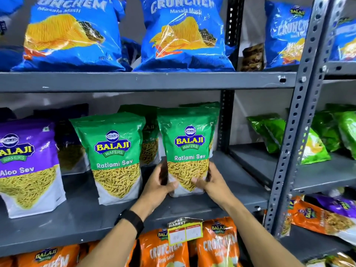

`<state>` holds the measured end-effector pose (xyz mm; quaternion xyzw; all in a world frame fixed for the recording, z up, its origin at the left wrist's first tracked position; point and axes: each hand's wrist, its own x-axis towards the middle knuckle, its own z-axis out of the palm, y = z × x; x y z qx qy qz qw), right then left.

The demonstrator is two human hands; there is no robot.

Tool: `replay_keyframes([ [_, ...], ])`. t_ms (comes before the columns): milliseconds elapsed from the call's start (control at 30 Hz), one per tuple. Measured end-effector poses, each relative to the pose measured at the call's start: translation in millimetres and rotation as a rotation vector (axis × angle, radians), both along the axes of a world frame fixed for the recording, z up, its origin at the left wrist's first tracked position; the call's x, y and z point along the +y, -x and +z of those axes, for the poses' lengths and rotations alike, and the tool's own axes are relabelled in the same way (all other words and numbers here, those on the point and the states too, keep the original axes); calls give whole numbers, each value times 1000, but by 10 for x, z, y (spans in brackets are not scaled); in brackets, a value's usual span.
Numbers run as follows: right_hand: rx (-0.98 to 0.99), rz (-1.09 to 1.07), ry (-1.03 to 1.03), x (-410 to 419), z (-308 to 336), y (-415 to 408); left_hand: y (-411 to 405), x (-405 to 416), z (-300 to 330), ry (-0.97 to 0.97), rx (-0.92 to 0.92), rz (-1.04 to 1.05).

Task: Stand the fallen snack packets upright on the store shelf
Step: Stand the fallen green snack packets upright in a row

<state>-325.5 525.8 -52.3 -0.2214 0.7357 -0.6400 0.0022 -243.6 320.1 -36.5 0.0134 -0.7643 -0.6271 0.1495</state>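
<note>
Both hands, left [160, 186] and right [209, 183], clamp the glossy green Ratlami Sev pouch [187, 149], long axis upright, on the grey metal shelf [81, 218].

A shop: grey slotted-steel shelving [146, 81] stocked with branded snack packets [113, 155], a supermarket price tag [185, 231] on the edge.
</note>
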Motion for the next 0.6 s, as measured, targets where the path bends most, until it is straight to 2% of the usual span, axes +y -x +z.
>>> replay_keyframes([
  [67, 3, 23, -67, 48, 14, 66, 37, -25, -26, 47, -65, 11],
  [167, 7, 12, -62, 173, 57, 186, 149, 90, 14, 111, -125, 1],
  [400, 0, -94, -39, 736, -54, 513, 660, 574, -221, 122, -76, -39],
  [600, -48, -175, -20, 794, -103, 435, 575, 703, -208, 187, -93, -23],
])
